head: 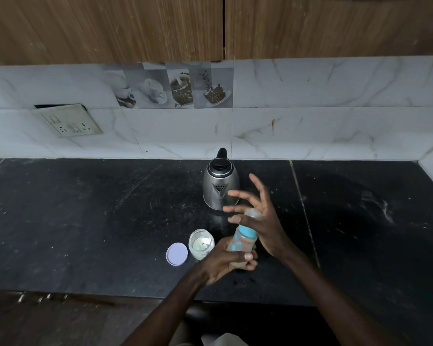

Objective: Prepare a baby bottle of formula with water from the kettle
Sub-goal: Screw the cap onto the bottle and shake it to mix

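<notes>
Nearest me, my left hand (225, 260) wraps the lower body of the clear plastic baby bottle with the blue collar (243, 242), fingers closed round it, tilting it up off the dark speckled stone surface (85, 221), I'd say to steady it for the top. My right hand (263, 221) sits against the pale teat end of the bottle, fingers splayed wide and gripping nothing; the palm seems to rest on the teat, perhaps seating or turning the collar, though blur hides the contact. Just left of the bottle stands a small clear glass jar with pale powder inside (201, 244), open, its round lilac lid (177, 254) lying flat beside it, handy for scooping. Further back stands the steel electric kettle with the black lid and handle (221, 183), upright, spout toward me, within easy reach. Behind it rises the white marble-patterned tiled wall (310, 126).
</notes>
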